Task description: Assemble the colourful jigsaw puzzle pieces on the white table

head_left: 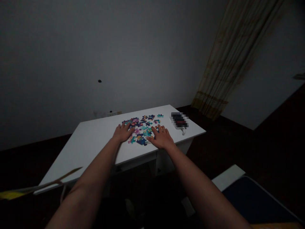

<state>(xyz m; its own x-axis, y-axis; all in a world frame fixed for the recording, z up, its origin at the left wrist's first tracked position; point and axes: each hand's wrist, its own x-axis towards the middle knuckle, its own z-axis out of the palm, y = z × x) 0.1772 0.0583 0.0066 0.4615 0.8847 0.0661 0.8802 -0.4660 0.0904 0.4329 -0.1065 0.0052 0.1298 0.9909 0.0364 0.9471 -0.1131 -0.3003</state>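
Fingers (125, 126) of both hands spread flat on the counter, holding nothing.
Left hand (122, 133) and right hand (162, 138) rest at the edge of loose jigsaw pieces (143, 129) on the white counter (95, 146); blurred device (179, 120) lies just right.

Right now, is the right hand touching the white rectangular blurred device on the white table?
Apart: the head view shows white tabletop between the right hand and the device.

Jigsaw pieces (142, 127) lie on a table (90, 149), with the left hand (122, 133) and right hand (162, 137) resting on their near edge. A device (179, 121) sits right of the pieces. Behind the table stands a wall (95, 57), with a curtain (226, 60) behind and to the right.
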